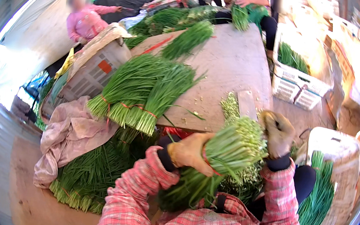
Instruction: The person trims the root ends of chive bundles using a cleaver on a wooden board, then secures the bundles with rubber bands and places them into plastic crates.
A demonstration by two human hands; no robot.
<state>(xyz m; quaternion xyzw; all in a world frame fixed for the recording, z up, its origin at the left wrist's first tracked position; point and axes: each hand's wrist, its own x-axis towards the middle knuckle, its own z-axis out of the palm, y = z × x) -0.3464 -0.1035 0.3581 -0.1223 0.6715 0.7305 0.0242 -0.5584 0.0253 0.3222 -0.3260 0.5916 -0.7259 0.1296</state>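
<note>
A thick bunch of green chives [235, 140] is tilted up in front of me, its pale cut ends toward the upper right. My left hand [190, 152], in a glove, wraps around the bunch near a red band. Beside the stem ends, my right hand [278, 133], in a soiled glove, is closed with its fingers curled; what they hold, if anything, is hidden. A cleaver with a broad flat blade [247, 104] lies at the table's near edge, by a heap of chopped stem bits [230, 106]. Several banded chive bunches [147, 85] lie at the table's left.
The wooden table [237, 61] runs away from me. More chives [84, 182] are piled at lower left beside a pink cloth [71, 130]. White crates [299, 89] stand at right, one [340, 156] close by. Another person's hands [242, 1] hold chives at the far end.
</note>
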